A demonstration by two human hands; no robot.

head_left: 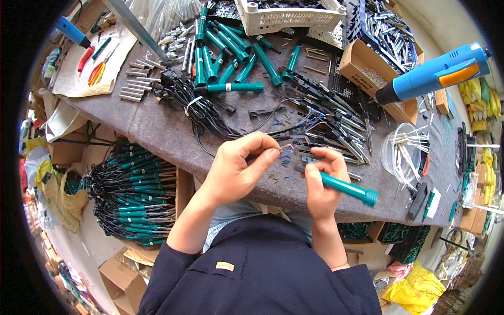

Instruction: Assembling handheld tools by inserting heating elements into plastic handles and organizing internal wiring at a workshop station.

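Observation:
Near the front edge of the grey cloth-covered table, my left hand (236, 170) is closed in a pinch on thin wire ends (285, 147). My right hand (324, 185) wraps round a green ribbed-end plastic handle (350, 189), held at a slant with its ribbed end to the right. The black tip of that handle points toward the wires. Just beyond my hands lie a bundle of black cables (207, 113) with a white tie and a spread of black-and-silver rod parts (336, 123). Small blue pieces (286, 157) are scattered between my hands.
More green handles (236, 87) are piled farther back, beside short metal tubes (136, 86). A blue heat gun (441, 72) stands at right, over a cardboard box (362, 73). Nearby is a clear bowl (391, 163) of white strips. Bundled green handles with cables (136, 194) sit lower left.

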